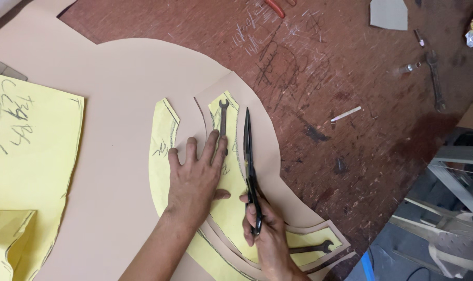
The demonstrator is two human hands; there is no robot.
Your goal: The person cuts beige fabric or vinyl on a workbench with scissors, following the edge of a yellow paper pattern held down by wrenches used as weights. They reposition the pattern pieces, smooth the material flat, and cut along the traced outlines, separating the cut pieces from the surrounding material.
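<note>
From the head camera, looking down on a scarred reddish-brown worktable (pixel 351 78), a large tan sheet of card (pixel 116 156) covers the left and middle of the surface, and on it lie curved yellow paper patterns (pixel 231 208) marked with dark pencil lines. The left hand (pixel 194 179) is spread flat, palm down, fingers pointing toward 12 o'clock — it grips nothing, only presses the yellow pattern and tan card against the table, its index fingertip touching the lower end of a small dark wrench (pixel 223 117) that lies on the pattern as a weight. The right hand (pixel 265 234), just beside the left at about 4 o'clock from it, is closed around the handles of long black shears (pixel 248 161); the blades run up toward 12 o'clock along the right edge of the yellow pattern, their tip level with the wrench's head and just to its right. A second wrench (pixel 312 248) lies on the lower end of the pattern, at 3 o'clock from the right hand and close to it. Another narrow yellow piece (pixel 161 151) lies at 10 o'clock from the left hand, touching its little-finger side. Well apart, at 9 o'clock, a big yellow sheet (pixel 33 156) with handwriting rests on the card — and at 2 o'clock, far across the table, a larger spanner (pixel 435 80) and a stick of chalk (pixel 345 114) lie on bare wood.
</note>
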